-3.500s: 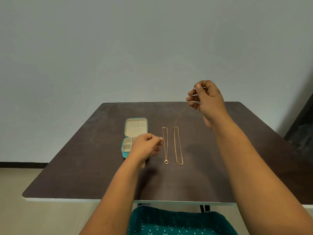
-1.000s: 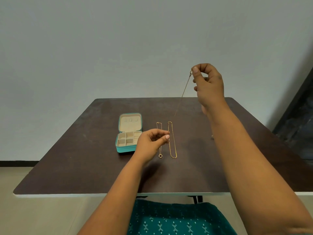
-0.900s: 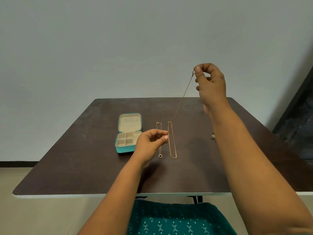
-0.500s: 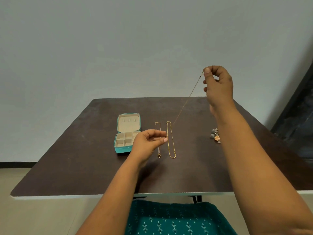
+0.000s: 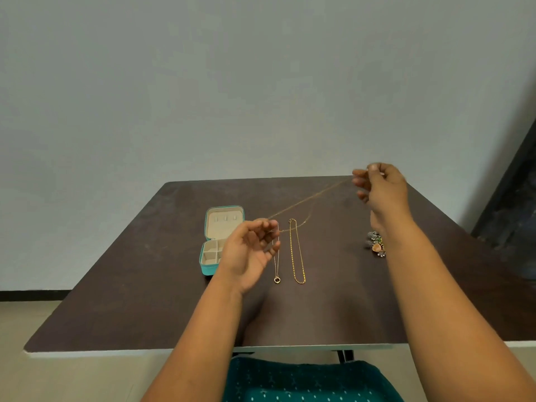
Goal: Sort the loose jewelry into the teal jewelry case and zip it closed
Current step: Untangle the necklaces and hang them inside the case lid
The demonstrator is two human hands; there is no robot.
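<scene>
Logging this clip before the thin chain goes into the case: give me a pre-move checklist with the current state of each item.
1. Teal jewelry case open, lid up: ok.
2. Compartments free to take a chain: cannot tell; the left hand covers part of them.
3. Thin chain held at both ends: ok at the right hand, which pinches it; at the left hand the fingers look loosely curled, so cannot tell.
4. Thin chain clear of the gold chain on the table: cannot tell; a sagging strand passes near its top end.
5. Pendant necklace and earring cluster out of the path: ok.
</scene>
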